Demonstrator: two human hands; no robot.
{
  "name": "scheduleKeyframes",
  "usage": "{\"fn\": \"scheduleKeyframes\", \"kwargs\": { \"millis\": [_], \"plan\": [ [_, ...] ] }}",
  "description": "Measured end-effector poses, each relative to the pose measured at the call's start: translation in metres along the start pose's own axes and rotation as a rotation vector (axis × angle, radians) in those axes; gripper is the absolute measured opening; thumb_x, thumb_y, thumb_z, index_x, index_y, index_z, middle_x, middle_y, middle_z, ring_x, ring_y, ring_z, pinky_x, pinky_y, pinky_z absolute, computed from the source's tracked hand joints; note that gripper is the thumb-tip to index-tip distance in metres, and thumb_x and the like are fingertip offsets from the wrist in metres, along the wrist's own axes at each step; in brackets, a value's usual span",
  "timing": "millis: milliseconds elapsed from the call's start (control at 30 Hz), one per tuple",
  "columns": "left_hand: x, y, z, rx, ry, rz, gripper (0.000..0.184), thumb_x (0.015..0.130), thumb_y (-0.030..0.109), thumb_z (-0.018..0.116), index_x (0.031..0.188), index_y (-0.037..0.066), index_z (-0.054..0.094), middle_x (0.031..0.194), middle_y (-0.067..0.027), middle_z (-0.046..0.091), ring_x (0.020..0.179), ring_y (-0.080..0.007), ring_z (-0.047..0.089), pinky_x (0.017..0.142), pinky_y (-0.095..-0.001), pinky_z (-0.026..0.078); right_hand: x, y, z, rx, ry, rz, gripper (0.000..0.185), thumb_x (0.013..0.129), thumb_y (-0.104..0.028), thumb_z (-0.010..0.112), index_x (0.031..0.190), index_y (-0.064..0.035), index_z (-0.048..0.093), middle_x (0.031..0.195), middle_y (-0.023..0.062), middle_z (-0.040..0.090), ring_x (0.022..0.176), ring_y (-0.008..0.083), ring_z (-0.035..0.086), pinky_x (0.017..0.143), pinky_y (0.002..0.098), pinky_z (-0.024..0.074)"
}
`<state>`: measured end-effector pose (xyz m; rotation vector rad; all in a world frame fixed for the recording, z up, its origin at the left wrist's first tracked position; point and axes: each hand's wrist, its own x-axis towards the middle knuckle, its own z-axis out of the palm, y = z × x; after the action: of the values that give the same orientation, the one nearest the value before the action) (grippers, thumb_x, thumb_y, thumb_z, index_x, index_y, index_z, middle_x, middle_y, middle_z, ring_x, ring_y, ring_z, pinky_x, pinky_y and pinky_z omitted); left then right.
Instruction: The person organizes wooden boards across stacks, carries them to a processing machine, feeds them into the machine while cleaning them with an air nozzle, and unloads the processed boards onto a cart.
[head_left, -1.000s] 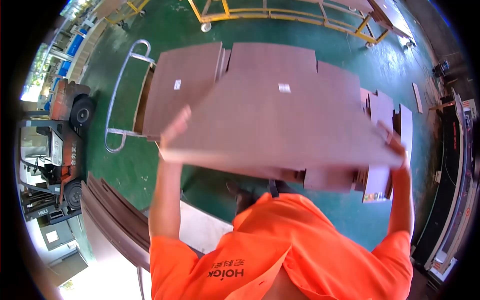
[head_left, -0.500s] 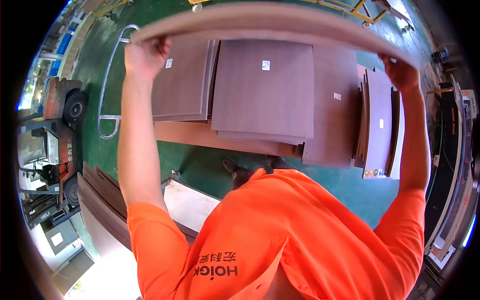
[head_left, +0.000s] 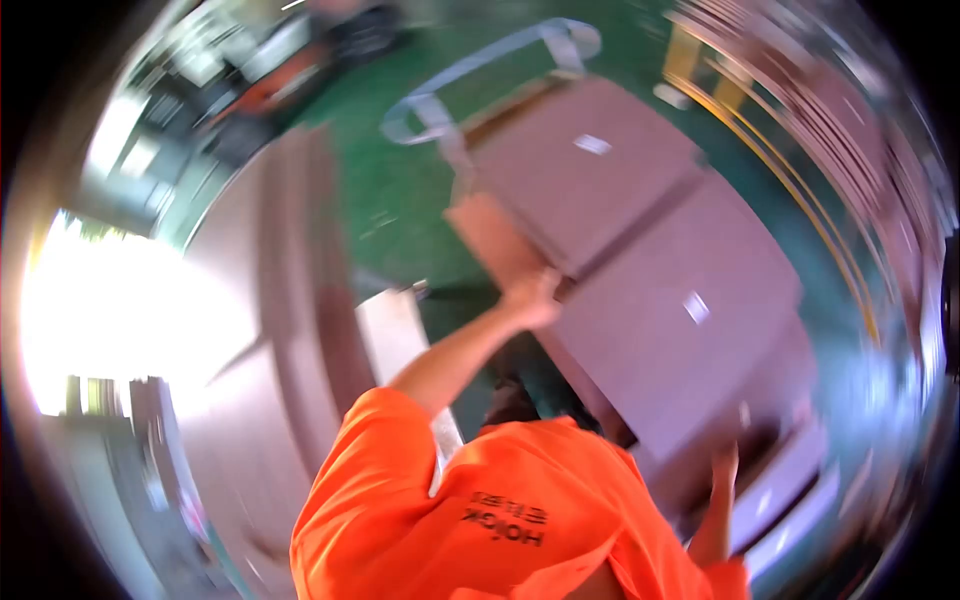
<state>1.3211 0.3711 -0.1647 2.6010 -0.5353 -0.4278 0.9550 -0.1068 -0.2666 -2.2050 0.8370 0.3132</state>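
at the near left corner of the labelled brown panel [head_left: 670, 330], the left hand [head_left: 533, 300] is set against the edge, its blurred fingers bent; how firmly they grip cannot be told. the panel lies flat beside another brown board [head_left: 600, 195]. near its lower right side is the right hand [head_left: 725, 470], finger opening and contact unclear.
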Motion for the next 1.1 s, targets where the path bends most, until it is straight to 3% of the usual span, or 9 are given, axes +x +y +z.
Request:
{"fn": "scheduleKeyframes", "kwargs": {
  "millis": [33, 67, 167, 233, 367, 500, 700, 900, 1100],
  "plan": [
    [-0.03, -0.001, -0.014, -0.121, 0.056, 0.047, 0.043, 0.074, 0.017, 0.06, 0.114, 0.0, 0.057, 0.101, -0.0231, 0.064, 0.097, -0.0404, 0.061, 0.084, -0.0464, 0.05, 0.014, 0.025, 0.016, 0.087, -0.065, 0.082, 0.043, 0.094, -0.016, 0.045, 0.135, -0.0063, 0.047, 0.12, 0.01, 0.056, 0.101, 0.0234, 0.052, 0.086, 0.0329, 0.0415],
    [-0.047, -0.012, -0.02, -0.134, -0.006, 0.078, 0.058, 0.079, 0.021, 0.062, 0.13, -0.003, 0.046, 0.124, -0.023, 0.053, 0.118, -0.0378, 0.05, 0.098, -0.042, 0.044, 0.032, 0.036, 0.034, 0.368, -0.129, 0.288, 0.044, 0.092, -0.015, 0.046, 0.136, -0.0088, 0.048, 0.11, 0.0081, 0.056, 0.089, 0.0201, 0.05, 0.074, 0.0318, 0.0402],
    [-0.115, -0.02, -0.09, -0.09, 0.123, -0.023, 0.057, 0.08, 0.019, 0.062, 0.132, -0.001, 0.047, 0.128, -0.0185, 0.051, 0.124, -0.0342, 0.045, 0.104, -0.0391, 0.039, 0.062, -0.014, 0.08, 0.67, -0.212, 0.634, 0.049, 0.086, -0.01, 0.049, 0.134, -0.0131, 0.051, 0.082, 0.0026, 0.055, 0.061, 0.0103, 0.044, 0.047, 0.0258, 0.0341],
    [-0.15, -0.055, -0.132, -0.084, 0.356, -0.122, 0.054, 0.079, 0.019, 0.063, 0.128, 0.001, 0.05, 0.125, -0.0186, 0.053, 0.121, -0.0349, 0.047, 0.102, -0.0403, 0.04, 0.082, -0.104, 0.131, 0.267, -0.29, 0.191, 0.038, 0.086, -0.019, 0.055, 0.121, -0.0037, 0.057, 0.07, 0.0015, 0.055, 0.055, 0.0119, 0.049, 0.047, 0.0275, 0.0384],
    [-0.25, -0.143, -0.21, 0.142, 0.816, -0.424, 0.049, 0.075, 0.019, 0.066, 0.12, 0.002, 0.055, 0.115, -0.0211, 0.057, 0.111, -0.0382, 0.053, 0.096, -0.0451, 0.044, 0.118, -0.309, 0.196, 0.192, -0.569, -0.268, 0.048, 0.084, -0.02, 0.06, 0.126, 0.0034, 0.054, 0.085, 0.0044, 0.061, 0.067, 0.0118, 0.054, 0.057, 0.0262, 0.0438],
    [-0.34, -0.253, -0.246, 0.386, 0.807, -0.978, 0.076, 0.073, 0.032, 0.072, 0.133, -0.004, 0.042, 0.138, -0.0265, 0.042, 0.132, -0.0396, 0.036, 0.109, -0.0468, 0.031, 0.1, -0.504, 0.268, 0.127, -0.662, -0.911, 0.046, 0.089, -0.021, 0.06, 0.126, 0.0056, 0.052, 0.105, 0.0112, 0.064, 0.097, 0.0202, 0.06, 0.087, 0.031, 0.0478],
    [-0.358, -0.324, -0.226, 0.424, 0.778, -1.063, 0.069, 0.078, 0.039, 0.066, 0.126, -0.008, 0.05, 0.139, -0.0319, 0.039, 0.133, -0.045, 0.034, 0.111, -0.0484, 0.027, -0.059, -0.709, 0.354, 0.088, -0.919, -1.053, 0.041, 0.085, -0.005, 0.06, 0.125, 0.0035, 0.055, 0.111, 0.0153, 0.065, 0.103, 0.0216, 0.063, 0.09, 0.0324, 0.0498],
    [-0.353, -0.332, -0.205, 0.578, 0.828, -0.921, 0.049, 0.079, 0.028, 0.06, 0.113, -0.008, 0.058, 0.128, -0.0362, 0.048, 0.12, -0.049, 0.049, 0.102, -0.0516, 0.041, -0.142, -0.761, 0.424, 0.118, -1.17, -0.983, 0.041, 0.084, -0.006, 0.063, 0.123, 0.0013, 0.057, 0.108, 0.0132, 0.066, 0.098, 0.0191, 0.064, 0.087, 0.0307, 0.0504],
    [-0.334, -0.272, -0.172, 0.753, 0.826, -0.798, 0.033, 0.076, 0.021, 0.056, 0.096, -0.004, 0.063, 0.114, -0.0375, 0.057, 0.106, -0.0488, 0.059, 0.085, -0.0523, 0.052, -0.154, -0.766, 0.447, 0.101, -0.996, -0.968, 0.042, 0.085, -0.014, 0.065, 0.123, 0.0031, 0.057, 0.086, 0.0083, 0.067, 0.075, 0.0161, 0.063, 0.067, 0.0282, 0.0517]
  ]
}}
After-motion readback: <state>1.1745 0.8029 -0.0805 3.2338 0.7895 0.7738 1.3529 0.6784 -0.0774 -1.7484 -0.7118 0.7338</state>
